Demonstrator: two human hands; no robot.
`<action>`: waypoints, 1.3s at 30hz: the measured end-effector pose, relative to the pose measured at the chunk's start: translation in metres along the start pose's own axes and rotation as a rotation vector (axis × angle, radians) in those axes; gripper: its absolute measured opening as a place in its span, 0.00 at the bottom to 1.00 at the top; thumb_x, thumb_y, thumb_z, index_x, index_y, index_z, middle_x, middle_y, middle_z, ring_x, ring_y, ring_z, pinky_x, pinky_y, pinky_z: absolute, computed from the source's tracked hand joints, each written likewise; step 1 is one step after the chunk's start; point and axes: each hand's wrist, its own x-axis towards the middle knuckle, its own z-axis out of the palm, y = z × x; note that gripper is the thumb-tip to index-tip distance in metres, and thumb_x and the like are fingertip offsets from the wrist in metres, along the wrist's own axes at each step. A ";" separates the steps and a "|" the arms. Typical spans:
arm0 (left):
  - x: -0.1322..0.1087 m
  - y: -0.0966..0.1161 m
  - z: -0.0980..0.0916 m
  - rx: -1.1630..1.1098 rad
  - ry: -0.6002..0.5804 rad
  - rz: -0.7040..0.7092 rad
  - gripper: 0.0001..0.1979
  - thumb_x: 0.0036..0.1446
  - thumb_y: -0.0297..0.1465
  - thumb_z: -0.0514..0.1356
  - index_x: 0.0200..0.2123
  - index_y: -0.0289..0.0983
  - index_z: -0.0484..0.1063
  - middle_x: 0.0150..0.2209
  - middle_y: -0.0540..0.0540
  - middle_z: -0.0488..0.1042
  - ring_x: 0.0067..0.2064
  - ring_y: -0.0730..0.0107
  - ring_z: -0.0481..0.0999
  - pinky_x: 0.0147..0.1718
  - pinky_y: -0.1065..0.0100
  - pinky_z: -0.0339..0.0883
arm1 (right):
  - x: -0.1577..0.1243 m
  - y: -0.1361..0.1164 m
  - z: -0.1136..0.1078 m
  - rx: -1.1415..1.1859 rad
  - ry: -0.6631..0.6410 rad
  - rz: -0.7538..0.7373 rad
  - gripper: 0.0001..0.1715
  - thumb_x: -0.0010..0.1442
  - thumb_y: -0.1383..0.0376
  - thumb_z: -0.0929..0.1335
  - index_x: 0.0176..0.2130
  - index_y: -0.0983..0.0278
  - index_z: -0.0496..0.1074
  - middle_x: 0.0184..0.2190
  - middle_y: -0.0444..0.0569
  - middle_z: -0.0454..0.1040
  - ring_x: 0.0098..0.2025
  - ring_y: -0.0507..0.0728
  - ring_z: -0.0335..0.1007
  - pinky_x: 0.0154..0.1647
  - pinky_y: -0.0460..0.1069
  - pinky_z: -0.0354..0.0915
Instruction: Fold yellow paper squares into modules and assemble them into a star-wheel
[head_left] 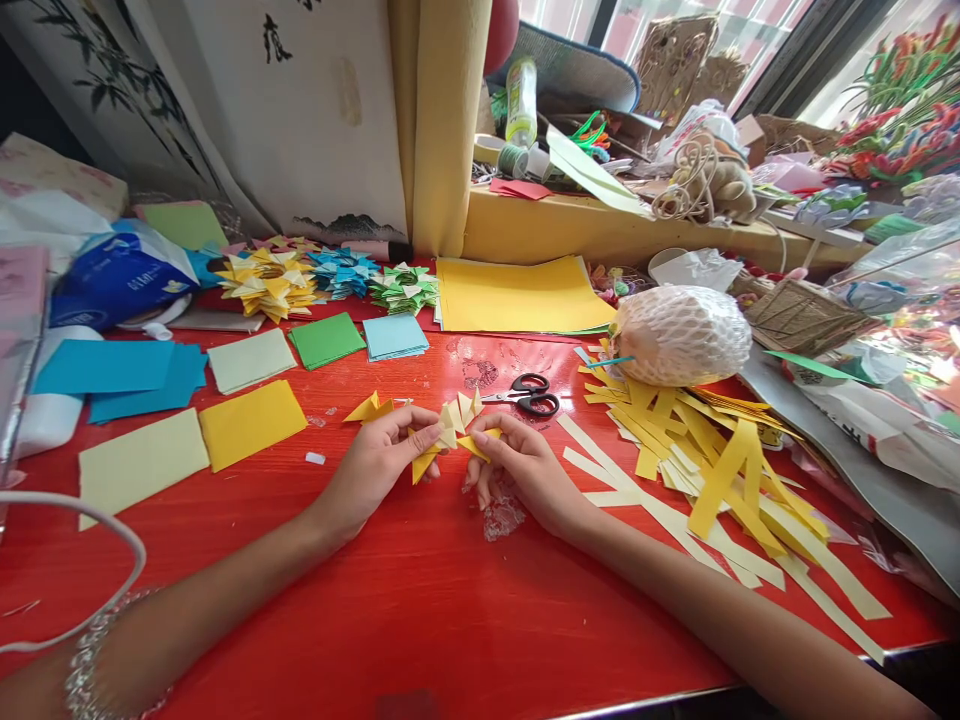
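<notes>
Over the red table, my left hand (390, 455) pinches a joined piece of folded paper units (450, 420), pale cream and yellow with pointed tips. On its other side, my right hand (517, 460) grips a yellow folded paper unit (480, 442) between thumb and fingers, against the joined piece. Whether the two are slotted together is hidden by my fingers. A loose yellow folded unit (367, 407) lies just left of my left hand. Scissors with black handles (536, 394) rest behind my right hand. Crumpled clear plastic (502, 518) lies below my right fingers.
Cut paper strips (675, 460) spread at the right beside a white foam-netted bundle (682, 335). Stacks of yellow (253, 424), green (326, 341) and blue paper (105, 367) lie left. Finished folded stars (270, 283) and large yellow sheets (517, 295) line the back. A white cable (139, 555) loops at the left.
</notes>
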 end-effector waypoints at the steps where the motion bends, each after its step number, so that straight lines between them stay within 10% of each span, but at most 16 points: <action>1: 0.000 0.000 0.000 -0.003 0.000 0.002 0.08 0.54 0.35 0.57 0.34 0.36 0.68 0.24 0.53 0.70 0.24 0.76 0.68 0.26 0.73 0.61 | 0.000 0.000 0.000 -0.005 0.002 0.003 0.08 0.60 0.60 0.62 0.35 0.63 0.60 0.19 0.41 0.71 0.16 0.48 0.65 0.18 0.41 0.59; 39: -0.003 -0.003 0.002 0.148 0.030 -0.011 0.14 0.49 0.38 0.61 0.39 0.38 0.72 0.33 0.48 0.77 0.38 0.64 0.75 0.37 0.69 0.65 | -0.004 0.006 0.008 -0.172 0.046 -0.045 0.11 0.61 0.56 0.59 0.40 0.61 0.57 0.19 0.39 0.68 0.15 0.47 0.64 0.14 0.41 0.56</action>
